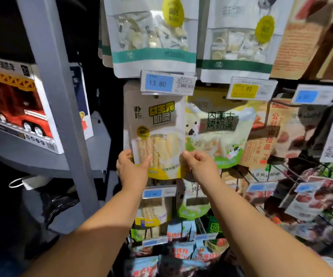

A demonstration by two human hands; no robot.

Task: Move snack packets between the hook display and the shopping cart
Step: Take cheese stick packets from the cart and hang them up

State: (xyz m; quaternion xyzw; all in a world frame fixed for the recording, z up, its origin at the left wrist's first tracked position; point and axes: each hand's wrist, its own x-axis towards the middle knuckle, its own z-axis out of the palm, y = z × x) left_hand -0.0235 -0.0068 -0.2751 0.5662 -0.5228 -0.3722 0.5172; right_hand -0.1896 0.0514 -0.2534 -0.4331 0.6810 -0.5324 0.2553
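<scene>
A white and yellow snack packet (157,134) with pale sticks showing through its window hangs at the hook display, just under a blue 13.80 price tag (158,83). My left hand (130,166) grips its lower left edge, thumb on the front. My right hand (200,165) pinches its lower right corner. Whether the packet's top sits on a hook is hidden behind the price tag. No shopping cart is in view.
A green and white packet (219,132) hangs just right of the held one. More packets fill the rows above, below and to the right. A grey post (61,108) stands on the left, with a boxed red toy truck (15,108) on a grey shelf behind it.
</scene>
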